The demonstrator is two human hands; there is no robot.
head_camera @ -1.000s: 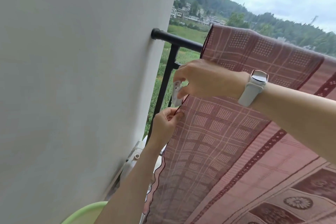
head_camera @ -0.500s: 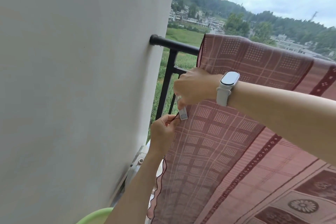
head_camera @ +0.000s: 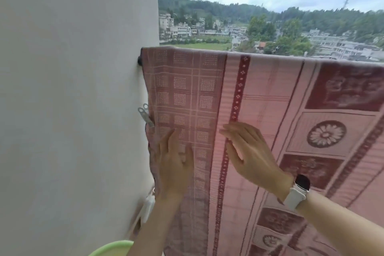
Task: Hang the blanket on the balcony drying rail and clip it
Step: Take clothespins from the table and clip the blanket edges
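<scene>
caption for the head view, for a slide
Both hands, left and right, flat on the pink blanket draped over the rail, clip at its edge.

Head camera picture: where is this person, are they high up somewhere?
Most likely a home balcony, several floors up. A pink patterned blanket hangs over a black rail fixed to a white wall, held at its edge by a clip, with town rooftops and green hills far below.

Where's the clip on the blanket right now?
The clip is on the blanket's left edge, beside the white wall, below the rail end and just above the left hand.
</scene>
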